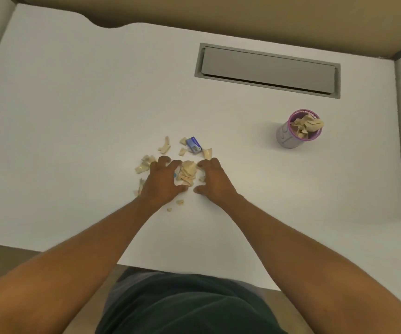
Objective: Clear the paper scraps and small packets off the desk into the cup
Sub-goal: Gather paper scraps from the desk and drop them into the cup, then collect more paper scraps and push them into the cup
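Note:
Several beige paper scraps lie scattered mid-desk, with a small heap [187, 173] between my two hands. My left hand [163, 182] rests palm down on the left of the heap, fingers spread, over a few scraps. On the heap's right is my right hand [212, 180], fingers curled against the scraps. A small blue packet [194, 145] lies just beyond the heap, apart from both hands. The purple-rimmed grey cup [285, 136] stands to the far right, holding crumpled beige paper that pokes above its rim.
The white desk [74, 116] has a grey cable hatch [268, 69] at the back right. Beige partition walls rise behind and at both sides. The desk's front edge runs near my torso.

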A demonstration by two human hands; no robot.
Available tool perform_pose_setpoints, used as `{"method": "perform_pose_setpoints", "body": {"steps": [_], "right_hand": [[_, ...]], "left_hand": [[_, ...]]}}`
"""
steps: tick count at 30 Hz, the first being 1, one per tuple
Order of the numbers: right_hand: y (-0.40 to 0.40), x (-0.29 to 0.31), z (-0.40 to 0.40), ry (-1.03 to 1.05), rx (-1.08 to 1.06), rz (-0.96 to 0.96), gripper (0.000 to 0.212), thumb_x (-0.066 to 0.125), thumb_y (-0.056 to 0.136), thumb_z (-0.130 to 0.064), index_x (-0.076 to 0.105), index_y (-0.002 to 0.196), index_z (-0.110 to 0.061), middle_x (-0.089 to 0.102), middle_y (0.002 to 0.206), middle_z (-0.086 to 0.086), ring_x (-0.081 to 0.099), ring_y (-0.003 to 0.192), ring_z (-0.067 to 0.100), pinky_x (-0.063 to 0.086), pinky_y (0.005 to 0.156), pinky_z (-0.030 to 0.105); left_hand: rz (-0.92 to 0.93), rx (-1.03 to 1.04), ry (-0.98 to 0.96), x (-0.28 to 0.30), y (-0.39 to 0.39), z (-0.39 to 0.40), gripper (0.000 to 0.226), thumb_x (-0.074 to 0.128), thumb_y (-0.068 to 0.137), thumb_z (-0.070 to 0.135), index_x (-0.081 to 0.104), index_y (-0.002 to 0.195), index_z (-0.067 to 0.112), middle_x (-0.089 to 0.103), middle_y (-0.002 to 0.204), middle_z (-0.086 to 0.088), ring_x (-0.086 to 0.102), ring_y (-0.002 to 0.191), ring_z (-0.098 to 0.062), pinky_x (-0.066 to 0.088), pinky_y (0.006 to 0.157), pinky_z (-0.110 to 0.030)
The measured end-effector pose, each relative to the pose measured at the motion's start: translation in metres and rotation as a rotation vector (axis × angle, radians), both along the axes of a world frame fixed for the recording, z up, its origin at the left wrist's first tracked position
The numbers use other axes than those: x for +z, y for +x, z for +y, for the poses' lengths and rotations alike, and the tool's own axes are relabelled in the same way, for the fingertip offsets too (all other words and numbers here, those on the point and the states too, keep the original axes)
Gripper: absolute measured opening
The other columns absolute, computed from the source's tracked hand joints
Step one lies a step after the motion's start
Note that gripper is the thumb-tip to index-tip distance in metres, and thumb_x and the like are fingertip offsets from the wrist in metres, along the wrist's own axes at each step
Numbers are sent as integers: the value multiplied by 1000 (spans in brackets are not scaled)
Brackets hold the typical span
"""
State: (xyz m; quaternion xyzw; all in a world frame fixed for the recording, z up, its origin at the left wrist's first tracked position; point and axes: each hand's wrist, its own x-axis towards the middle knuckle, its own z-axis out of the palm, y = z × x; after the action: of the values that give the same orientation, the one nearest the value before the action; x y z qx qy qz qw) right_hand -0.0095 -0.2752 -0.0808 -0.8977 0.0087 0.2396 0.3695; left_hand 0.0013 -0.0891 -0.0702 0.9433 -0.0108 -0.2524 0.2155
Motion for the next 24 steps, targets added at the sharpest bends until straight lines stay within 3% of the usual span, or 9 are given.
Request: {"method": "perform_pose_setpoints", "body": {"steps": [3,5,7,9,11,13,17,21,24], "right_hand": [[6,-4,16,32,-26,-109,60,91,67,-18,57,115,-9,48,108,2,51,89,16,46,74,31],[9,-3,14,6,-74,-172,58,90,68,-20,56,114,-13,48,115,3,53,97,19,46,76,29],[12,-2,8,-92,-111,-234,73,91,65,-32,51,124,-18,45,127,2,48,112,24,49,87,32],[14,-4,6,-191,-102,-209,104,91,56,-55,41,139,-18,38,142,4,39,124,27,44,99,36],[13,-8,11,-284,-55,-147,123,83,50,-73,32,147,-18,32,151,5,33,134,30,39,107,41],[9,-13,19,-354,6,-162,122,77,51,-78,32,148,-19,34,153,4,33,137,31,39,109,43],[-3,-16,39,-404,114,-266,86,80,70,-56,47,139,-16,45,145,6,44,124,32,50,94,45],[-11,-17,57,-361,169,-311,63,75,84,-24,48,141,-17,50,140,7,48,109,30,54,78,42],[-13,-17,63,-306,196,-344,34,62,90,-8,57,123,-17,53,124,6,47,99,26,52,64,41]], "left_hand": [[-57,-59,-89,-4,5,-1,76,86,79,28,51,146,21,43,148,-9,43,133,-36,47,103,-42],[-96,-39,-110,-2,9,7,78,86,78,27,50,147,23,42,149,-6,41,136,-31,49,101,-40],[-197,-31,-29,0,11,21,83,88,74,37,48,147,26,39,151,-3,38,136,-31,53,98,-46],[-243,-20,124,1,13,34,96,88,68,53,42,149,31,32,157,-3,32,141,-35,51,100,-51],[-170,9,230,-1,17,41,108,84,65,66,30,154,37,19,165,-5,22,148,-41,44,105,-55],[-60,20,255,-3,21,42,113,80,65,72,20,157,42,10,168,-5,19,149,-43,42,107,-56],[-8,-63,208,-6,20,36,106,80,69,69,25,156,41,26,158,-5,33,137,-36,46,100,-49],[-84,-137,23,-7,11,26,75,81,81,41,48,147,32,43,145,-9,41,127,-34,54,92,-48],[-104,-124,-67,-7,5,18,52,74,88,22,59,138,24,51,138,-10,45,124,-32,51,84,-40]]}}
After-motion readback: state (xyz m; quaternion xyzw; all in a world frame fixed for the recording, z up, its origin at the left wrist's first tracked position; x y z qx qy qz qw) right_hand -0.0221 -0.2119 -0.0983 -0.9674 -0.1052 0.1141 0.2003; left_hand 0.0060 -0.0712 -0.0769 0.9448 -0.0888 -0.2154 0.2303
